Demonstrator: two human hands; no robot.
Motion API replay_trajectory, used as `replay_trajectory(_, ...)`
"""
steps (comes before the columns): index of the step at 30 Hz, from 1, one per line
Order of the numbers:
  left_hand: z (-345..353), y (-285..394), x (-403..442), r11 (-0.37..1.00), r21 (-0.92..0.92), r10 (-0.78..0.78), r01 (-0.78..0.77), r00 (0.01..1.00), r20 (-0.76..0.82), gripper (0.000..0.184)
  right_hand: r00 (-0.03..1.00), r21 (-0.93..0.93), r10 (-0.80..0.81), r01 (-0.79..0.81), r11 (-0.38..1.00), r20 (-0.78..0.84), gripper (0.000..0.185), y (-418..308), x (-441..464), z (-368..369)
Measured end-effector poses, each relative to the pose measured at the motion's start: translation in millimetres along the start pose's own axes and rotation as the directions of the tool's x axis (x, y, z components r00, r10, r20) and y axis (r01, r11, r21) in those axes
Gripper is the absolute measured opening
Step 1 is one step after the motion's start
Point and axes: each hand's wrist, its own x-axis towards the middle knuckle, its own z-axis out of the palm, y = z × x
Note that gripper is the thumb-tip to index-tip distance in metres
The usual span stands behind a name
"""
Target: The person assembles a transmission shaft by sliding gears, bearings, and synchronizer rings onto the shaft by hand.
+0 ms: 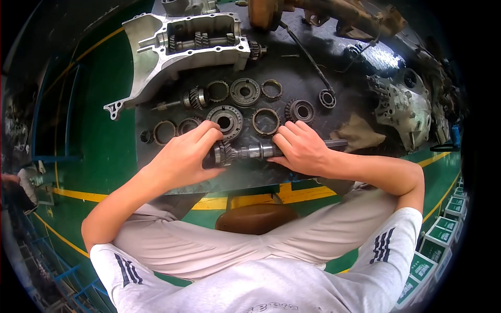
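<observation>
The left hand [189,155] is part-curled, thumb and fingers spread around a helical gear [225,154] at one end of a stepped gear shaft [254,151]. The right hand [303,149] is closed over the shaft's other side, the splined end [336,143] poking out beyond it. Gripping both sides probably keeps the long piece steady and level, near the close edge of the surface [276,65]; whether it is lifted or resting, I cannot tell. Just beyond lie a synchronizer hub [238,121], a synchronizer ring [254,123] and a toothed gear [300,111], laid flat and separate, likely for easy reach and no rolling. The bulky gearbox housing [140,73] stands farther back, leaving elbow room.
</observation>
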Motion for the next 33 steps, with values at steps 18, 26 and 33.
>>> replay_trajectory(18, -9, 19, 17, 0.882, -0.340, 0.125, -0.327, 0.857, -0.500, 0.074, 0.985, 0.541, 0.175, -0.146, 0.828, -0.003, 0.030, 12, 3, -73)
replay_trajectory(26, -31, 36, 30, 0.967, 0.032, 0.241, -0.254, 0.859, -0.452, 0.073, 0.985, 0.538, 0.170, -0.166, 0.826, 0.042, 0.036, 3, 12, -54)
replay_trajectory(33, -15, 51, 40, 0.956, -0.091, 0.229, -0.278, 0.906, -0.356, 0.073, 0.998, 0.545, 0.057, -0.040, 0.837, -0.014, 0.043, 0, 22, -46)
